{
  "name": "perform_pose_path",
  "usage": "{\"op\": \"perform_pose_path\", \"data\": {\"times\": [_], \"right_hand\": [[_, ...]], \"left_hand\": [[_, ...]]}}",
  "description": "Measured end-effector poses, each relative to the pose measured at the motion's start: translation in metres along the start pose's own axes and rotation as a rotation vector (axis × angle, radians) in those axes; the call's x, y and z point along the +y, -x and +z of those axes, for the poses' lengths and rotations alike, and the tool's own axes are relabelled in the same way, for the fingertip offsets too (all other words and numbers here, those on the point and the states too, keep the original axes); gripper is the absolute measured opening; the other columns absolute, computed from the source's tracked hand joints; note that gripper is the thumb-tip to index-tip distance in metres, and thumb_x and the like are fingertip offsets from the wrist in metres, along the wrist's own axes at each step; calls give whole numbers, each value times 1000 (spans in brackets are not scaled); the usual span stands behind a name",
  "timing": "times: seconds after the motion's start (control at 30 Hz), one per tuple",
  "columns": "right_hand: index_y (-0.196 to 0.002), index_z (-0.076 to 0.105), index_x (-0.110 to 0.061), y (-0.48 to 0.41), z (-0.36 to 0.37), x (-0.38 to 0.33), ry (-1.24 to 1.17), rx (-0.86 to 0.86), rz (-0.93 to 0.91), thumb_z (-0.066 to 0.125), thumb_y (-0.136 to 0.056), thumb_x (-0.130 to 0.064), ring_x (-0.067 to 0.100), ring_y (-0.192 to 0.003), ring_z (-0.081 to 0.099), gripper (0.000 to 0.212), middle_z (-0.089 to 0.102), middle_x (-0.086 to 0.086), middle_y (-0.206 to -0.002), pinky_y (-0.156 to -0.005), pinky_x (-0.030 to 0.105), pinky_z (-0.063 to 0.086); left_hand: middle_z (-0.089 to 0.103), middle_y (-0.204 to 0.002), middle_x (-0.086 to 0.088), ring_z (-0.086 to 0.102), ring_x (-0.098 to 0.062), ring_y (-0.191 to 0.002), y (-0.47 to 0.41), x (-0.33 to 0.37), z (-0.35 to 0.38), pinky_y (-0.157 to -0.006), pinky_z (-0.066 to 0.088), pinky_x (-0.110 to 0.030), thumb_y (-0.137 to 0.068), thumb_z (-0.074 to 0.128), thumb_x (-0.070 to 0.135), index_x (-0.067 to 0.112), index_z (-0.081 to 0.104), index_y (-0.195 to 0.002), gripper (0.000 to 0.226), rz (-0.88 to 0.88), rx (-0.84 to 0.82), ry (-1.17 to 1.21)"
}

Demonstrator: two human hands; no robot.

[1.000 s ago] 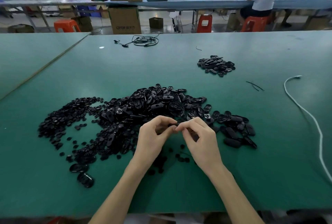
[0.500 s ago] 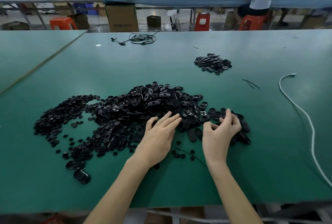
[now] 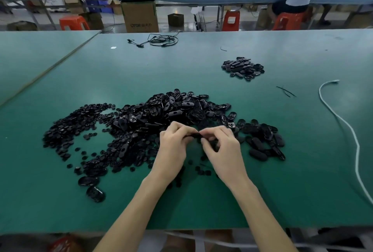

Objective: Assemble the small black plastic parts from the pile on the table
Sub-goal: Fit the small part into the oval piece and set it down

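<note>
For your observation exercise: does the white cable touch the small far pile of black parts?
No, the white cable lies apart, to the right of the small pile.

Sprawled in a wide, glossy black pile (image 3: 171,110) of oval shells, thinning leftward into small round pieces (image 3: 76,128). Gathered well apart, farther back on the right, in a small heap (image 3: 243,68). Pinched over the pile's near edge between left hand (image 3: 171,150) and right hand (image 3: 224,150): one dark part (image 3: 196,135), mostly hidden.

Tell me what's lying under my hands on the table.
Loose small black parts lie on the green table below the left hand and right hand, whose fingers pinch a black piece. Anything directly beneath the palms is covered.
</note>
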State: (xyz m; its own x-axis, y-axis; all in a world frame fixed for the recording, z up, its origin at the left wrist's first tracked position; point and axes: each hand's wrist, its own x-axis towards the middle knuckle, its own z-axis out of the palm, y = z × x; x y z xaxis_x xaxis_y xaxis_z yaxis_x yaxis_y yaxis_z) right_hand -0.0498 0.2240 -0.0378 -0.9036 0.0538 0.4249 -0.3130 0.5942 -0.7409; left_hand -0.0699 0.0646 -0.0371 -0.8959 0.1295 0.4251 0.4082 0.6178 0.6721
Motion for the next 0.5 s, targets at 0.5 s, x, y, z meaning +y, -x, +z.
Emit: {"op": "perform_pose_path", "data": {"times": [0.5], "right_hand": [[-82,73,-25,2,6,2,35,-393,-30,88,-78,-37,4,-104,41,20,58,-16,-89,-93,16,37]], "left_hand": [[73,-93,0,71,-15,-82,-3,-4,-5,-73,57,-27,-107,57,12,20,61,-109,9,-262,282,492]]}}
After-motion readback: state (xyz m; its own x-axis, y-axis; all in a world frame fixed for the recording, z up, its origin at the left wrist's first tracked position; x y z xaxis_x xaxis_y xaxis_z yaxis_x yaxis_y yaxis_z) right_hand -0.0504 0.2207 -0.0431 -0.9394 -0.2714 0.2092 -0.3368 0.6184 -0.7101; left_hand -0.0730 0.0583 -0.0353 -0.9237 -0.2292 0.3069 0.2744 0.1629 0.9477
